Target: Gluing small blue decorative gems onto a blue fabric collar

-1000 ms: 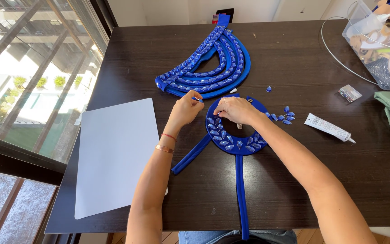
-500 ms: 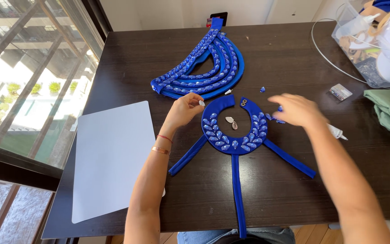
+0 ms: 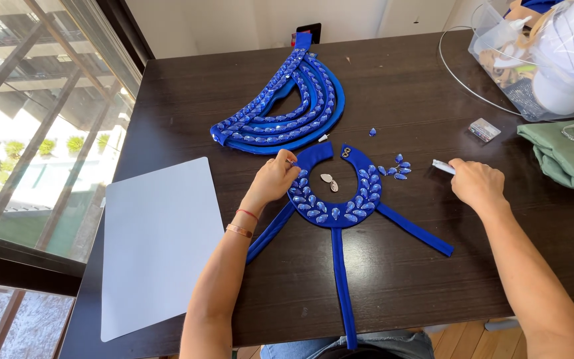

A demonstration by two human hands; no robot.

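A blue horseshoe-shaped collar studded with pale blue gems lies on the dark table, with three blue straps running off it. My left hand rests on the collar's left arm, fingers pinched at its upper end. My right hand is out to the right, closed over a small white glue tube whose tip sticks out. Several loose blue gems lie between the collar and that hand. Two pale teardrop stones sit inside the collar's opening.
A larger curved blue piece with beaded rows lies further back. A pale grey sheet covers the table's left part. At the right are a green cloth, a small clear packet and a clear box of supplies. A window runs along the left.
My right hand left the collar and travelled right to the glue tube, closing on it. My left hand stayed on the collar's left arm. The view shifted slightly.
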